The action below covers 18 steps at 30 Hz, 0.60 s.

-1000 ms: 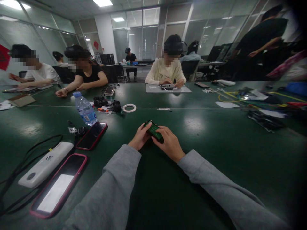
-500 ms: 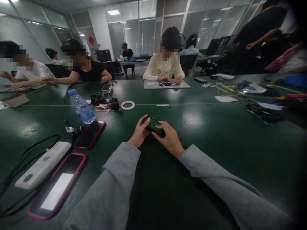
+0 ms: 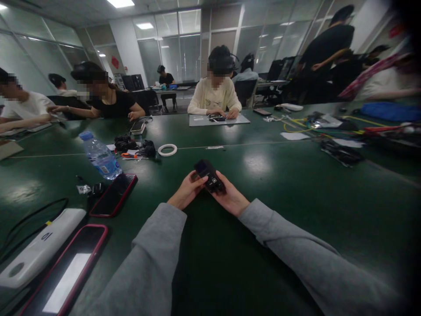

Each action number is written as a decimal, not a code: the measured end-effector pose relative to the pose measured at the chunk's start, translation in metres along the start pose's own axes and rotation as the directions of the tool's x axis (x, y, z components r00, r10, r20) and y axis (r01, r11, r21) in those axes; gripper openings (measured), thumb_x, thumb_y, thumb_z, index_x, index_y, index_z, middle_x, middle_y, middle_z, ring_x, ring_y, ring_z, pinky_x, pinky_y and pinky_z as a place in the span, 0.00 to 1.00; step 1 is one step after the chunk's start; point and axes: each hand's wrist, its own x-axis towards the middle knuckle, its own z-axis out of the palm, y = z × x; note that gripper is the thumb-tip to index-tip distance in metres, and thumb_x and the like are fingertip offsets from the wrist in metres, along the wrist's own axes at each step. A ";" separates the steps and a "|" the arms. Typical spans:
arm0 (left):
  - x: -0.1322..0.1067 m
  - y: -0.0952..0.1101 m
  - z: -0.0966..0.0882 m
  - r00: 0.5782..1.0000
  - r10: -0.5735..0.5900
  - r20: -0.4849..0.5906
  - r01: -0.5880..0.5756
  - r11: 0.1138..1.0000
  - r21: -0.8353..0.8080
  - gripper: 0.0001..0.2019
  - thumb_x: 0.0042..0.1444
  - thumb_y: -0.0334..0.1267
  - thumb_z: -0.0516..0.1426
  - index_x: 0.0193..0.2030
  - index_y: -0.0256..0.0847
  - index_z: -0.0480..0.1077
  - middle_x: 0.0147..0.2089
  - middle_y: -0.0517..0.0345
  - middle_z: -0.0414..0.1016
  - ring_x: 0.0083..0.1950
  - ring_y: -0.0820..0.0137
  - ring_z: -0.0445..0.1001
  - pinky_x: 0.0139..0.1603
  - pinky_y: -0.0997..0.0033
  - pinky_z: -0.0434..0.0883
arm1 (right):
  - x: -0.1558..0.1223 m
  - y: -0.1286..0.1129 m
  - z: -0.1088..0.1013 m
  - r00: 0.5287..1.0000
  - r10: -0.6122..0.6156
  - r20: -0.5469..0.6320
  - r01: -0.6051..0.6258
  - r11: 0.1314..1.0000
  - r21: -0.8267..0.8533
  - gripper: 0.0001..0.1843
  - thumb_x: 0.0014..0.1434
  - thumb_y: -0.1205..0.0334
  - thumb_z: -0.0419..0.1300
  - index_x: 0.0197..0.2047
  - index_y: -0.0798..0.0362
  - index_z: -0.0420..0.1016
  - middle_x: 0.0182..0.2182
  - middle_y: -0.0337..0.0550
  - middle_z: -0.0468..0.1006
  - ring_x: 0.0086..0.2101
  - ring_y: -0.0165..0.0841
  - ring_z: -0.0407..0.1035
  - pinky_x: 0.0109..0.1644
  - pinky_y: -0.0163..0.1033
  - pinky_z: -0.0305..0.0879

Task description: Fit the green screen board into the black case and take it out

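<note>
Between my two hands is a small black electronic device, tilted, with a dark glossy area at its far end and white markings on the nearer half. My left hand grips its left edge, the thumb lying across the face. Around the right and near side wrap the fingers of my right hand, thumb along the edge. The device is held over the green table. Its underside is hidden.
To the left lie two red-cased phones, a white elongated device with cables and a tilted water bottle. Farther off are a white ring and black parts. A person works opposite at a grey board. Cables clutter the right.
The device has been turned over: a green circuit board faced up before, and now the black marked face shows. Both hands have shifted their grip. The whole view has swung slightly right.
</note>
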 end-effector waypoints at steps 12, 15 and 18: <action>0.001 0.002 -0.009 0.988 0.130 -0.080 -0.109 0.969 0.223 0.32 0.38 0.33 0.68 0.52 0.40 0.64 0.40 0.52 0.75 0.43 0.65 0.74 0.51 0.58 0.67 | -0.004 -0.007 -0.001 0.980 -0.163 0.112 0.185 0.959 -0.215 0.29 0.47 0.49 0.67 0.49 0.55 0.68 0.45 0.45 0.71 0.43 0.30 0.67 0.45 0.34 0.67; 0.000 0.002 -0.009 0.989 0.129 -0.069 -0.108 0.961 0.255 0.33 0.39 0.35 0.68 0.54 0.40 0.64 0.39 0.52 0.75 0.42 0.65 0.74 0.50 0.58 0.67 | -0.002 -0.008 -0.003 0.983 -0.129 0.129 0.153 0.970 -0.190 0.30 0.46 0.52 0.69 0.50 0.56 0.68 0.47 0.47 0.71 0.45 0.33 0.68 0.46 0.36 0.68; -0.001 0.003 -0.009 0.987 0.131 -0.092 -0.106 0.966 0.237 0.32 0.42 0.39 0.66 0.55 0.40 0.63 0.40 0.50 0.75 0.40 0.65 0.75 0.47 0.59 0.69 | -0.001 -0.010 -0.003 0.982 -0.097 0.159 0.119 0.984 -0.135 0.30 0.46 0.55 0.69 0.51 0.56 0.69 0.46 0.47 0.72 0.44 0.33 0.69 0.47 0.37 0.69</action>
